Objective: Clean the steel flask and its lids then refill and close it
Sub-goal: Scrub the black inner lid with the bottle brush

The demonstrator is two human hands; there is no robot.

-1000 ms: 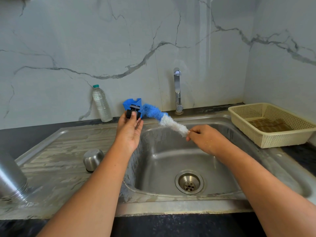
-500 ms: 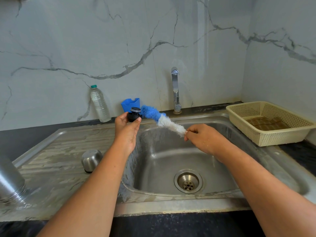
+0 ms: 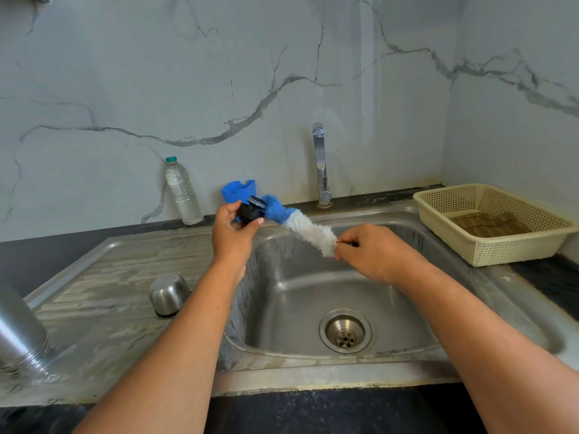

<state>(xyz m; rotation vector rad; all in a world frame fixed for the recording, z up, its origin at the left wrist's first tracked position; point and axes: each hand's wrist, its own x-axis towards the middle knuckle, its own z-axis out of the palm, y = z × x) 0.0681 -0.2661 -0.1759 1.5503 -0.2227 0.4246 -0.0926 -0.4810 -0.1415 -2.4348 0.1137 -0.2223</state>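
Observation:
My left hand point(image 3: 233, 234) grips a small black inner lid point(image 3: 249, 209) above the sink's left rim. My right hand point(image 3: 372, 250) pinches the handle end of a bottle brush point(image 3: 299, 225) with blue and white bristles; its blue tip touches the lid. The steel flask point(image 3: 20, 332) stands at the far left edge of the drainboard, only partly in view. A steel cup-shaped outer lid point(image 3: 168, 294) rests mouth down on the drainboard.
The steel sink basin point(image 3: 313, 296) with its drain point(image 3: 345, 332) lies below my hands. A tap point(image 3: 320, 166) stands behind it. A plastic water bottle point(image 3: 182, 191) and a blue holder point(image 3: 238, 191) stand by the wall. A cream basket point(image 3: 492, 223) sits on the right.
Both hands have drifted slightly down and toward me. The black lid has turned in my left hand, its face now toward the brush tip.

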